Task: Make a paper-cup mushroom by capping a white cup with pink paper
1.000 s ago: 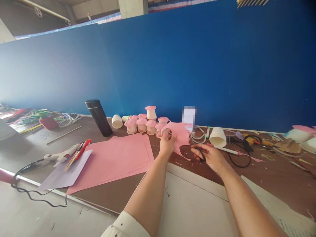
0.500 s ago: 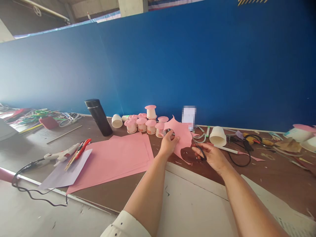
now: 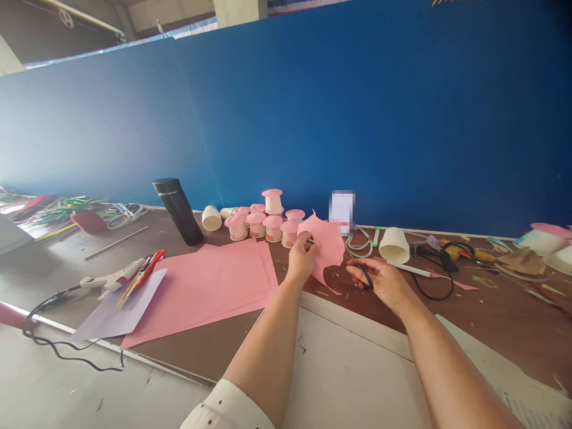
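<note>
My left hand (image 3: 304, 260) is closed on the left side of a piece of pink paper (image 3: 329, 243) with a ragged, partly curved outline. A small dark round object (image 3: 305, 237), mostly hidden by the fingers, lies against the paper; its kind I cannot make out. In my right hand (image 3: 378, 280) are dark-handled scissors (image 3: 367, 277), their blades at the paper's right edge. A thin strip of the paper hangs down at the bottom. Close behind my left hand stand several white paper cups (image 3: 273, 229) with pink round tops, one stacked above the others.
Large pink sheets (image 3: 214, 274) lie to the left, with a lilac sheet (image 3: 118, 310), a red utility knife (image 3: 145, 271) and a white glue gun (image 3: 111, 280) on them. A black flask (image 3: 179, 211) stands behind. White cups (image 3: 394, 245), cables (image 3: 440, 295) and scraps lie right.
My left hand and the pink paper have shifted slightly to the left. The scissors stay at the paper's right edge, and my right hand has barely moved.
</note>
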`<state>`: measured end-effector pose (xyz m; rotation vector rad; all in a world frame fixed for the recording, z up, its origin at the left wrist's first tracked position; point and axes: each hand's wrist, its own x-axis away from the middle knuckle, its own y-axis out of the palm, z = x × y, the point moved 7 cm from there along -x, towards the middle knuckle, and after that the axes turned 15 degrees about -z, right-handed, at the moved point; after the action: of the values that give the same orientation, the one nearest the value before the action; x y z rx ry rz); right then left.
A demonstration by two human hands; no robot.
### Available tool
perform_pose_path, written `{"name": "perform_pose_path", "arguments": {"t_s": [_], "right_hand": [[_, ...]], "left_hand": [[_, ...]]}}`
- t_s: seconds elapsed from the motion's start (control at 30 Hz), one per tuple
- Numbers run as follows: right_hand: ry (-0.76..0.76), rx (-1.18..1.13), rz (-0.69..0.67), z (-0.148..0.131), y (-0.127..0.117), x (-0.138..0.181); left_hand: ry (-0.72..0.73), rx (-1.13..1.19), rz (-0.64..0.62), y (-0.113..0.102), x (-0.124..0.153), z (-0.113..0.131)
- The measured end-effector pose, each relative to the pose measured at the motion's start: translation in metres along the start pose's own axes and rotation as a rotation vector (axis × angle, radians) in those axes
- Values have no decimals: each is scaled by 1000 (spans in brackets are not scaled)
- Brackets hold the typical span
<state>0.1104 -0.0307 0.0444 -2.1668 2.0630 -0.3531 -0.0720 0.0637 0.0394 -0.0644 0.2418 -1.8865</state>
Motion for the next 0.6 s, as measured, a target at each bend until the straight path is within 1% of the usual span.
{"name": "perform_pose_path", "arguments": {"t_s": [0.1, 0.2, 0.37, 0.47, 0.6], "right_hand": [[-5, -23, -28, 4, 1, -2], [-9, -31, -50, 6, 1, -3], [0, -4, -29, -1, 0, 0], [-10, 2, -13, -7, 0, 3], [-27, 18, -25, -10, 2, 3]], "left_hand": [[-1, -18, -7, -1, 0, 1], [16, -22, -43, 1, 0, 1], [57, 34, -144, 8, 0, 1], [65, 23, -161, 10, 0, 1], [71, 12, -167, 9, 0, 2]]}}
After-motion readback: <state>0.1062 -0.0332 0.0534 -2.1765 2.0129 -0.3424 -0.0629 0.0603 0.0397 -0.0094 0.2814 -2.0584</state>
